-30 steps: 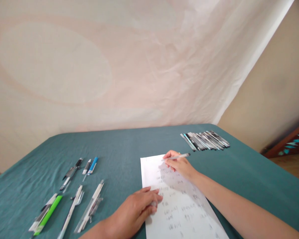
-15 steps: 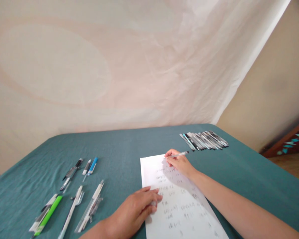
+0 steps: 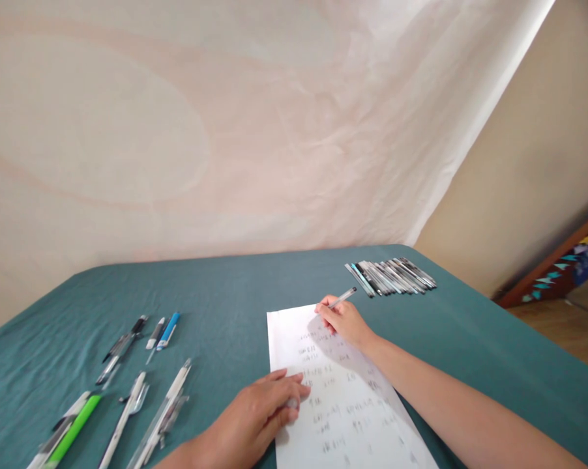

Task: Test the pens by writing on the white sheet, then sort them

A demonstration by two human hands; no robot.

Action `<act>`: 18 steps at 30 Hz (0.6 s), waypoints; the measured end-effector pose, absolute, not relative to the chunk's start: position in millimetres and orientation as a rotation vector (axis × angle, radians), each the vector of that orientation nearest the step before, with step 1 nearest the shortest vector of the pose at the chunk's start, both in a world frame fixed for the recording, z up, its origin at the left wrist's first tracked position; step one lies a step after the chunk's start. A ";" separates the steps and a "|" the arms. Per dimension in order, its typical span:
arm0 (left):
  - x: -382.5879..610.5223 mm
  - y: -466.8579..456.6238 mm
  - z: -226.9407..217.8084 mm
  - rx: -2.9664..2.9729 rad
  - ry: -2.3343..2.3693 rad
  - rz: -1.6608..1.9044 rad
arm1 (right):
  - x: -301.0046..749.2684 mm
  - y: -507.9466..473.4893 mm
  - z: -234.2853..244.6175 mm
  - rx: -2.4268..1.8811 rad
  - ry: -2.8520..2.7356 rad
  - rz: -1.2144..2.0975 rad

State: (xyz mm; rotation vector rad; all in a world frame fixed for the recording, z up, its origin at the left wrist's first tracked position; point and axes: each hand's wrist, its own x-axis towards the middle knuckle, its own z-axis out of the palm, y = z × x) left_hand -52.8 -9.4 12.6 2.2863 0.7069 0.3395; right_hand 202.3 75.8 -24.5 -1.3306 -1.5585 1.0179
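A sheet of white paper (image 3: 352, 443) covered in rows of dark handwriting lies on the green cloth. My right hand (image 3: 341, 319) pinches a clear pen (image 3: 343, 298) near the top of the sheet, its dark back end leaning up and right. The pen's tip is hidden by my fingers. On the sheet's left edge rests my left hand (image 3: 262, 413), fingers curled and thumb near the forefinger. A small greyish, clear piece (image 3: 292, 403) shows between them, too small to name for sure.
Many slim pens (image 3: 392, 277) lie side by side at the back right. To the left are several loose pens, among them a green one (image 3: 76, 426), a blue one (image 3: 169, 331) and white ones (image 3: 122, 420). A pale cloth (image 3: 255, 163) hangs behind the green-covered table (image 3: 225, 286).
The view has shifted slightly, so the table's things sit further left. My right hand's pen has tipped more upright and moved along the top of the sheet. My left hand stays on the paper.
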 end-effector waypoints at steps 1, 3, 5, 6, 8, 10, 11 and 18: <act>-52.8 -9.5 12.9 2.285 0.709 0.338 | 202.1 75.8 -24.3 -1.325 -1.548 1.043; -52.4 -9.3 13.6 2.281 0.708 0.341 | 201.8 75.9 -24.1 -1.316 -1.539 1.061; -51.6 -8.7 14.3 2.275 0.702 0.342 | 201.8 75.4 -24.1 -1.310 -1.537 1.048; -51.3 -8.5 14.5 2.273 0.700 0.342 | 201.9 74.9 -24.1 -1.310 -1.533 1.042; -50.9 -8.2 14.6 2.271 0.701 0.344 | 202.2 73.8 -24.1 -1.316 -1.522 1.040; -51.1 -8.4 14.1 2.273 0.702 0.344 | 202.5 73.0 -24.6 -1.326 -1.517 1.043; -51.4 -8.6 13.7 2.274 0.702 0.342 | 202.6 72.7 -25.0 -1.328 -1.518 1.044; -52.6 -10.1 12.4 2.278 0.684 0.366 | 202.1 72.9 -23.8 -1.308 -1.571 1.020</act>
